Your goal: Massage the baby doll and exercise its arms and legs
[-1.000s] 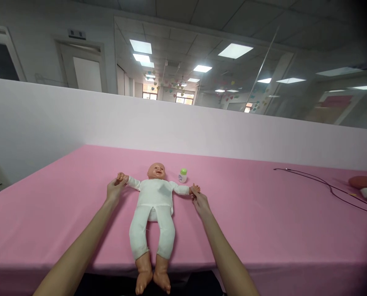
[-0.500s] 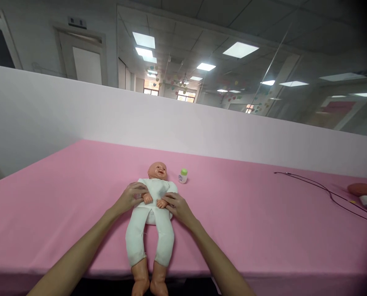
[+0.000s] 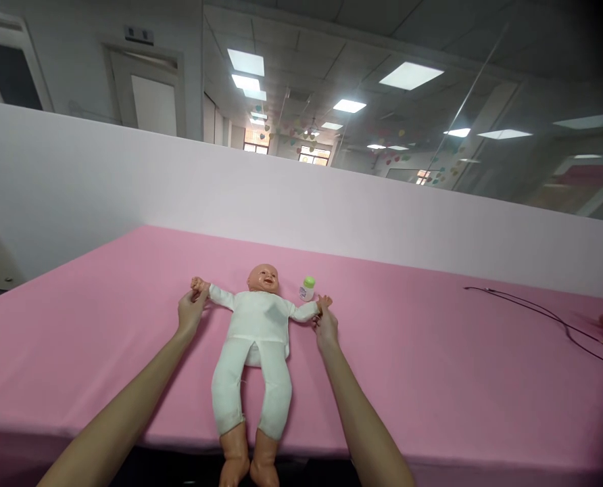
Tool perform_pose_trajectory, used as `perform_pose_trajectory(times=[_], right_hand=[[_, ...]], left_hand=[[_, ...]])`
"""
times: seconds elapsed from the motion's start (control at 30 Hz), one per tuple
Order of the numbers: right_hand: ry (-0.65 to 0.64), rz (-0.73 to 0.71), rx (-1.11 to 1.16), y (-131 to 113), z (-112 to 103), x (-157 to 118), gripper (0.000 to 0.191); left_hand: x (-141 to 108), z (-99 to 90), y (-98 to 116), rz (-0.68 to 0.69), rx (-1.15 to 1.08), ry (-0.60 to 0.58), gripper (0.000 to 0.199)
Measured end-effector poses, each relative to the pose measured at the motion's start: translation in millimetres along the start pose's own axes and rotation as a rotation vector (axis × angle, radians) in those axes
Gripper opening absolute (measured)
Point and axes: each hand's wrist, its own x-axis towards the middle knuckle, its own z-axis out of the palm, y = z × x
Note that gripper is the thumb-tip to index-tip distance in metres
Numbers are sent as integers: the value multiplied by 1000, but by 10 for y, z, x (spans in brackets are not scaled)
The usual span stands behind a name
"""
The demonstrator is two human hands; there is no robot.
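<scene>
Doll [image 3: 258, 318] is face-up on the pink table [image 3: 407, 372], between the two hands, long axis running away from the person: head at far end, feet past near edge. Left hand [image 3: 190, 313] grips one doll arm at the wrist; right hand [image 3: 327, 329] grips the other likewise, fingertips partly hidden from where I stand. Both doll arms are spread sideways, roughly crosswise to the body. Torso lies inward of both sets of fingers, neither hand clearly nearer; I'd judge that crosswise line matters most. Green-capped bottle [image 3: 307, 290] sits near the right hand, beyond it.
</scene>
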Motion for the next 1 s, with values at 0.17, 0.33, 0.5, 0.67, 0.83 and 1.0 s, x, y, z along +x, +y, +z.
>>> perform_pose_trajectory(times=[0.17, 0.33, 0.5, 0.67, 0.83, 1.0], right_hand=[[-311, -218, -67, -240, 95, -314, 43], [-813, -580, -500, -300, 184, -582, 28], [-855, -638, -581, -259, 203, -617, 27], [-276, -340, -168, -182, 190, -431, 38], [146, 54, 141, -39, 67, -181, 43], [-94, -134, 37, -183, 101, -280, 51]], left_hand=[[-199, 138, 194, 230, -62, -274, 40], [-371, 193, 260, 420, 131, -723, 31], [-399, 194, 264, 485, 218, -817, 27], [-281, 178, 193, 321, 11, -392, 31], [-4, 82, -64, -37, -139, 21, 52], [-56, 86, 24, 83, -162, -115, 51]])
